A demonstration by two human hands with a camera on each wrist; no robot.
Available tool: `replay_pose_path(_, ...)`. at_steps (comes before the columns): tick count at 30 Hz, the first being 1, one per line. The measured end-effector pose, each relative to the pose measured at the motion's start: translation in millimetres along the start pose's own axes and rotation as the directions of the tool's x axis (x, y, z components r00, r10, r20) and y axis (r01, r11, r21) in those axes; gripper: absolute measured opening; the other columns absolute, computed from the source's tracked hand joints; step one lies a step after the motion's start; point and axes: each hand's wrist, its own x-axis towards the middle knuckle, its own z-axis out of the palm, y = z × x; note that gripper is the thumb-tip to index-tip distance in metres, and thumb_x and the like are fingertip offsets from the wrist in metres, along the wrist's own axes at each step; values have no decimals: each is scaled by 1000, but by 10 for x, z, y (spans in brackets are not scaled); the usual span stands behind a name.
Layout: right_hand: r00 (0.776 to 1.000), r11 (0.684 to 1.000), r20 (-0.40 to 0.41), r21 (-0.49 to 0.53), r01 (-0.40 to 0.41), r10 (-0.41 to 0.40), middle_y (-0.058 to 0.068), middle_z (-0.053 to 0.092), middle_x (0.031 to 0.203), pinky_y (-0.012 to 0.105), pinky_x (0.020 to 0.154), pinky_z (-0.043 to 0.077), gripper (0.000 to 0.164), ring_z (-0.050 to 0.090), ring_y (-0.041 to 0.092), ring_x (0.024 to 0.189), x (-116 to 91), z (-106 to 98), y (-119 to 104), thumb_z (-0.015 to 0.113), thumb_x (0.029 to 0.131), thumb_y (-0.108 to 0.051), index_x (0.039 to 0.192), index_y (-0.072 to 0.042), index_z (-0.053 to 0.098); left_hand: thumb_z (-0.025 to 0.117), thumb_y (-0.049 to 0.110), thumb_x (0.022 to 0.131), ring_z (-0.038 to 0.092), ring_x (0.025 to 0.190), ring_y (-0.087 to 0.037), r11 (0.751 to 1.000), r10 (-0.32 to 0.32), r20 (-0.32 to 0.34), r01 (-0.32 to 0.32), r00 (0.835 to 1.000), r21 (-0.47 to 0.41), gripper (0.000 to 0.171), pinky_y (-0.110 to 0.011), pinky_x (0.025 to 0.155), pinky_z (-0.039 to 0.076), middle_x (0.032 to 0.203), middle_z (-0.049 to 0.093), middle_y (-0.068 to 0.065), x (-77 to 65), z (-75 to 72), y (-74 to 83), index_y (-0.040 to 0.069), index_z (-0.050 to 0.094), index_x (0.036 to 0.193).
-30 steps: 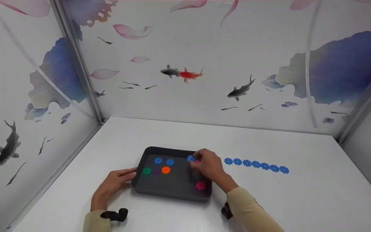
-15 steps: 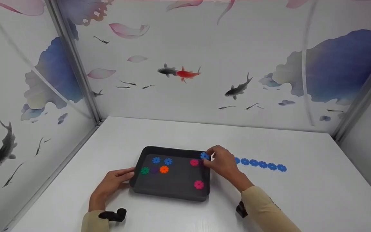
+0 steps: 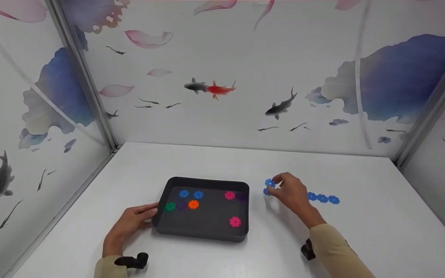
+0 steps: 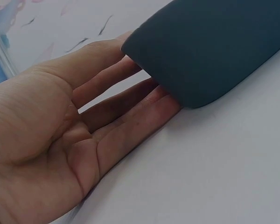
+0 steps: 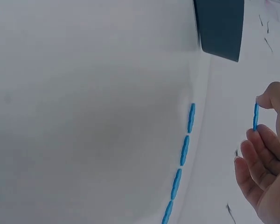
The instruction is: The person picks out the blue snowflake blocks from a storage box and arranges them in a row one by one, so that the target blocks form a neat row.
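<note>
My right hand (image 3: 292, 193) pinches a blue flower-shaped disc (image 3: 270, 182) between thumb and fingertips, right of the tray. In the right wrist view this disc (image 5: 255, 116) is seen edge-on, raised off the table. Just below it in the head view, another blue disc (image 3: 266, 191) lies at the left end of a row of blue discs (image 3: 322, 198), partly hidden by the hand. My left hand (image 3: 130, 224) touches the left wall of the dark grey tray (image 3: 199, 234); in the left wrist view its fingers (image 4: 135, 116) reach fairly straight to the tray's side.
Inside the tray lie two blue discs (image 3: 198, 194), a green disc (image 3: 170, 206), an orange disc (image 3: 193, 204), two pink discs (image 3: 235, 221) and two dark purple discs (image 3: 241, 196). White panels with painted fish (image 3: 221, 90) enclose the white table (image 3: 191, 154).
My right hand has lifted the blue disc out over the tray's right wall and carried it right to the row's left end. The left hand stays at the tray.
</note>
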Motion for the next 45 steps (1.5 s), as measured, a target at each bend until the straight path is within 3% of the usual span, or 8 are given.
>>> replay_pose_path(21, 997, 990, 19, -123, -66, 69, 19, 68, 104, 46, 78, 57, 37, 63, 27, 87, -15, -622, 754, 74, 88, -26, 112, 2, 66, 72, 37, 93, 60, 129, -25, 999, -11, -2, 11, 1000, -36, 58, -37, 99, 57, 150, 52, -18, -25, -9, -26, 5, 58, 139)
replay_pose_path(29, 987, 980, 40, -126, -151, 157, 22, 69, 106, 33, 67, 52, 43, 61, 25, 84, -117, -803, 1031, 72, 90, -30, 116, 3, 64, 73, 39, 91, 60, 130, -25, 999, -28, -8, 28, 1000, -31, 59, -36, 99, 58, 150, 52, -17, -13, 4, -13, 6, 60, 138)
replay_pose_path(36, 977, 971, 70, -144, -190, 202, 28, 66, 113, 46, 75, 56, 47, 61, 31, 90, -203, -993, 1226, 71, 91, -32, 117, 7, 62, 72, 36, 93, 60, 128, -24, 1000, -7, -4, 7, 1000, -22, 57, -35, 100, 57, 150, 51, -20, -21, 9, -7, 4, 59, 138)
replay_pose_path(45, 965, 960, 111, -175, -217, 238, 31, 64, 116, 49, 76, 53, 51, 61, 36, 94, -266, -1174, 1475, 70, 92, -35, 119, 8, 61, 72, 38, 92, 60, 129, -26, 1000, -14, -9, 14, 1000, -17, 59, -36, 100, 57, 149, 51, -21, -8, -2, -17, 3, 59, 138)
